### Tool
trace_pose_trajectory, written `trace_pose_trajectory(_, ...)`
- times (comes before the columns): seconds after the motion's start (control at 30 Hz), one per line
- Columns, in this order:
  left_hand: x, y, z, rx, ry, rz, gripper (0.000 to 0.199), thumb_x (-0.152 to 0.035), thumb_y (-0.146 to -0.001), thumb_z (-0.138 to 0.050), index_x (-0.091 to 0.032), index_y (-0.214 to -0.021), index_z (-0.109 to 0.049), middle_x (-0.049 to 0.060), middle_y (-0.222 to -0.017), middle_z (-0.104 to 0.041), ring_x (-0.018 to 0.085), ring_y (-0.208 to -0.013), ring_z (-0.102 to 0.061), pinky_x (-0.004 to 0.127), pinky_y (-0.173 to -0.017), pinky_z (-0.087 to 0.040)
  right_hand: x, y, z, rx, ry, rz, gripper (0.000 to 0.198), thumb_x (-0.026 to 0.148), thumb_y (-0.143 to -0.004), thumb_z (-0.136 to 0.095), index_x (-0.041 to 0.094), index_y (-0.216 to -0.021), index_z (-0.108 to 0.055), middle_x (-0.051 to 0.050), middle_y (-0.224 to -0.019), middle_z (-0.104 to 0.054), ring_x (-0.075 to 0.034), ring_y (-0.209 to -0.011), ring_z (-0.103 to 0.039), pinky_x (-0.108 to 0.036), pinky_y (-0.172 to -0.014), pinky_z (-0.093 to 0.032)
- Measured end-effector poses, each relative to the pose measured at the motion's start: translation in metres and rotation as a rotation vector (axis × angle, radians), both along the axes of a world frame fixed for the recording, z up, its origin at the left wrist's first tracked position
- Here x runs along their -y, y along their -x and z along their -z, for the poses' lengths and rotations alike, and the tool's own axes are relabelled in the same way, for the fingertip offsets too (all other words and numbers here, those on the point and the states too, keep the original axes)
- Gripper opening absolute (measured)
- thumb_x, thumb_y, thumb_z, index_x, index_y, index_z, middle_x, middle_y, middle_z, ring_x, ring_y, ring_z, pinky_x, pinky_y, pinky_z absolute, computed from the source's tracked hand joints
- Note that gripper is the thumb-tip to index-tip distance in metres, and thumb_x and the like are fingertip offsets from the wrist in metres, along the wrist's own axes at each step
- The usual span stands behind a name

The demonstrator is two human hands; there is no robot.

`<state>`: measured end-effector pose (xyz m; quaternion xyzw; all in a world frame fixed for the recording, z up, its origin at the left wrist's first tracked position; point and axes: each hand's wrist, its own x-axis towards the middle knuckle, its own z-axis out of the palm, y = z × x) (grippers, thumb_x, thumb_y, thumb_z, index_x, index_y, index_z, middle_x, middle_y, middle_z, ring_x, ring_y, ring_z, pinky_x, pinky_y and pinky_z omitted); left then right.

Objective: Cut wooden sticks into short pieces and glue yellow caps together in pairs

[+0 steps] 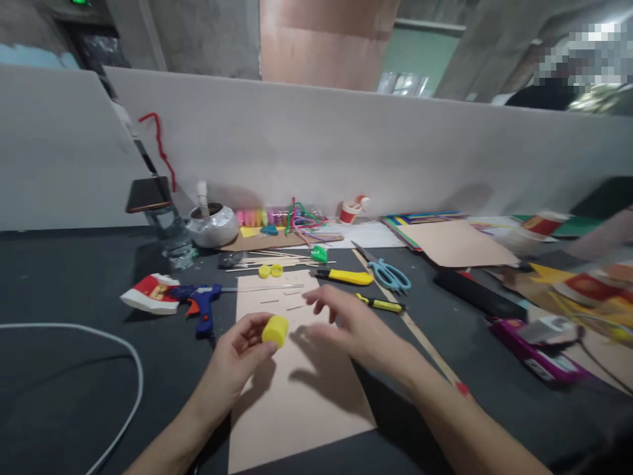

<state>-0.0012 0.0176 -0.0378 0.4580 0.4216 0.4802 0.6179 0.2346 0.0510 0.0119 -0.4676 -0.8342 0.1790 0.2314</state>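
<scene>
My left hand [242, 346] grips a small yellow cylinder [275, 331], perhaps modelling clay, between thumb and fingers. It is held above a pale sheet of paper [301, 409]. To its right, my right hand [346, 323] hovers over the same sheet with fingers apart and nothing in them. Several short thin sticks [295, 307] lie on the paper just beyond the fingers. Two flat yellow discs [270, 271] sit at the paper's far edge. A yellow utility knife [346, 276] and a smaller yellow cutter [380, 303] lie beyond my right hand.
A blue glue gun [204, 310] lies left of the paper, by a torn paper cup [151, 295]. Light-blue scissors [389, 274] and a wooden strip [430, 346] are on the right. A white cable [141, 376] curves at left. A white partition [321, 145] stands behind.
</scene>
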Motion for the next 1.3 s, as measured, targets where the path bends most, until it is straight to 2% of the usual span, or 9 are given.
trace_pose_trajectory(0.03,-0.001,0.000,-0.001,0.001,-0.008,0.018,0.037,-0.039,-0.075,-0.081,-0.020,-0.106,-0.070,0.005,-0.102,-0.073,0.018,-0.091,-0.066,0.026,-0.082,-0.053,0.007,0.013,0.001,-0.027,-0.005,-0.127,0.052,0.045,-0.082,-0.076,0.024,-0.126,-0.059,-0.005,-0.121,-0.067,-0.018,-0.100,-0.066,-0.025,-0.076,-0.057)
trace_pose_trajectory(0.07,-0.002,0.001,-0.002,0.000,-0.013,0.047,0.038,-0.041,-0.077,-0.079,-0.019,-0.107,-0.071,0.006,-0.101,-0.073,0.019,-0.089,-0.066,0.028,-0.081,-0.053,0.012,0.024,0.003,-0.055,-0.021,-0.209,0.054,0.044,-0.081,-0.078,0.024,-0.128,-0.058,-0.006,-0.124,-0.065,-0.018,-0.105,-0.064,-0.025,-0.081,-0.056)
trace_pose_trajectory(0.17,-0.002,0.002,-0.005,-0.016,-0.027,0.121,0.038,-0.042,-0.080,-0.076,-0.018,-0.108,-0.072,0.008,-0.100,-0.072,0.021,-0.092,-0.065,0.031,-0.081,-0.053,0.018,0.042,0.014,-0.116,-0.107,-0.308,0.042,0.032,-0.088,-0.071,0.019,-0.126,-0.058,-0.010,-0.119,-0.064,-0.021,-0.106,-0.062,-0.032,-0.089,-0.054)
trace_pose_trajectory(0.27,0.000,0.000,-0.008,-0.043,-0.041,0.159,0.033,-0.039,-0.081,-0.075,-0.018,-0.106,-0.072,0.007,-0.100,-0.072,0.022,-0.095,-0.064,0.031,-0.085,-0.050,0.016,0.043,0.028,-0.138,-0.217,-0.310,0.037,0.020,-0.091,-0.063,0.015,-0.127,-0.056,-0.015,-0.116,-0.063,-0.024,-0.103,-0.061,-0.038,-0.087,-0.054)
trace_pose_trajectory(0.43,0.002,-0.001,-0.009,-0.052,-0.038,0.201,0.028,-0.036,-0.085,-0.073,-0.021,-0.108,-0.069,0.005,-0.103,-0.072,0.020,-0.097,-0.063,0.029,-0.089,-0.048,0.018,0.043,0.042,-0.124,-0.357,-0.297,0.043,0.009,-0.084,-0.061,0.014,-0.127,-0.054,-0.015,-0.112,-0.065,-0.025,-0.097,-0.059,-0.039,-0.081,-0.054)
trace_pose_trajectory(0.73,0.001,0.001,-0.006,-0.017,0.066,0.214,0.027,-0.034,-0.079,-0.079,-0.020,-0.100,-0.071,0.003,-0.097,-0.072,0.018,-0.092,-0.064,0.025,-0.079,-0.051,0.022,0.049,0.040,-0.109,-0.422,-0.298,0.044,0.026,-0.092,-0.061,0.013,-0.132,-0.049,-0.016,-0.117,-0.063,-0.025,-0.101,-0.058,-0.041,-0.087,-0.054)
trace_pose_trajectory(0.97,0.002,0.003,-0.003,0.008,0.120,0.234,0.031,-0.034,-0.080,-0.078,-0.022,-0.107,-0.070,0.003,-0.099,-0.073,0.018,-0.093,-0.065,0.024,-0.080,-0.051,0.022,0.051,0.044,-0.133,-0.447,-0.305,0.019,0.019,-0.094,-0.055,0.013,-0.112,-0.055,-0.016,-0.110,-0.065,-0.023,-0.100,-0.058,-0.039,-0.087,-0.053)
trace_pose_trajectory(1.13,0.003,0.005,-0.002,0.006,0.131,0.200,0.029,-0.035,-0.081,-0.077,-0.021,-0.105,-0.071,0.003,-0.101,-0.073,0.018,-0.098,-0.064,0.024,-0.084,-0.050,0.023,0.050,0.040,-0.114,-0.444,-0.332,0.052,0.040,-0.095,-0.059,0.011,-0.136,-0.044,-0.018,-0.120,-0.062,-0.024,-0.110,-0.056,-0.040,-0.094,-0.051)
trace_pose_trajectory(1.3,0.003,0.005,-0.001,0.017,0.141,0.186,0.034,-0.033,-0.079,-0.079,-0.022,-0.110,-0.069,0.003,-0.101,-0.073,0.019,-0.094,-0.066,0.026,-0.081,-0.053,0.025,0.050,0.037,-0.115,-0.482,-0.319,0.027,0.028,-0.098,-0.054,0.011,-0.118,-0.055,-0.017,-0.117,-0.064,-0.024,-0.105,-0.057,-0.039,-0.091,-0.051)
